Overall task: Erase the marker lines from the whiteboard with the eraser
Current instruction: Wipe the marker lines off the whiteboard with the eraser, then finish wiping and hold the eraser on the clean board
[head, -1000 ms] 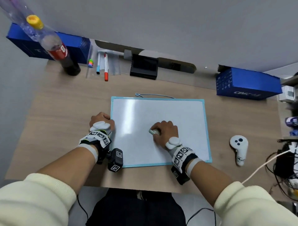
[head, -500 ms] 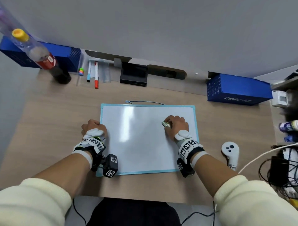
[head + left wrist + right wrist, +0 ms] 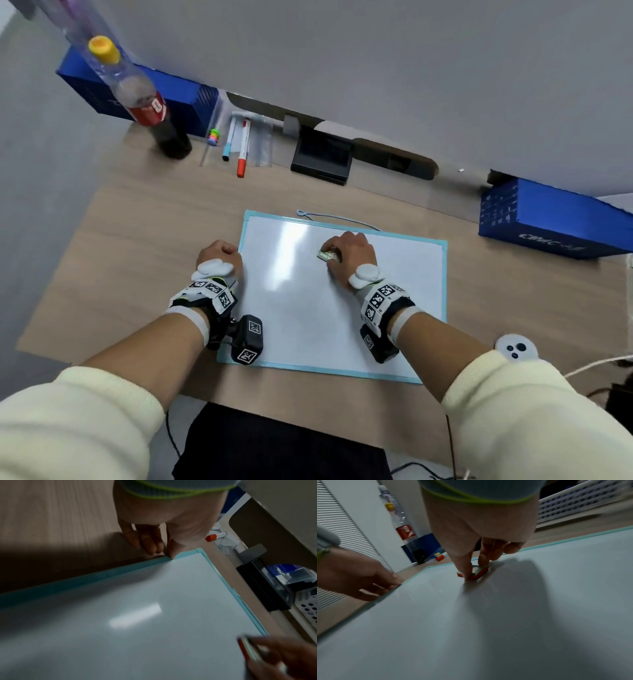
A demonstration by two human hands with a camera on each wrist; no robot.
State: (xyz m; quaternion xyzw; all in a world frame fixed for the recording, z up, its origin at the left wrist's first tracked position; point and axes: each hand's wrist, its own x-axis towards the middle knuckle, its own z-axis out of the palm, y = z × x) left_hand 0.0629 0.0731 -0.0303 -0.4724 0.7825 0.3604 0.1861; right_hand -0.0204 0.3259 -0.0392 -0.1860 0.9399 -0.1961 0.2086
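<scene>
The whiteboard [image 3: 301, 308] with its teal frame lies flat on the wooden desk; I see no marker lines on its white face. My right hand [image 3: 337, 253] pinches a small eraser [image 3: 326, 255] and presses it on the board near the far edge, about mid-width. In the right wrist view the thumb and fingers of that hand [image 3: 476, 569] clamp the red-edged eraser [image 3: 479, 572] flat on the surface. My left hand [image 3: 222, 251] sits curled at the board's left edge near the far corner. In the left wrist view its thumb tip [image 3: 172, 555] presses on the frame [image 3: 102, 573].
Along the wall stand a cola bottle [image 3: 150, 113], markers [image 3: 243, 147] on a clear sleeve and a black device [image 3: 322, 157]. Blue boxes sit at the far left [image 3: 178, 99] and far right [image 3: 548, 219]. A white controller [image 3: 515, 347] and cables lie right of the board.
My right hand slid the eraser from the board's middle toward the far right, then back left along the far part. The left hand stayed on the frame. The head view shifted.
</scene>
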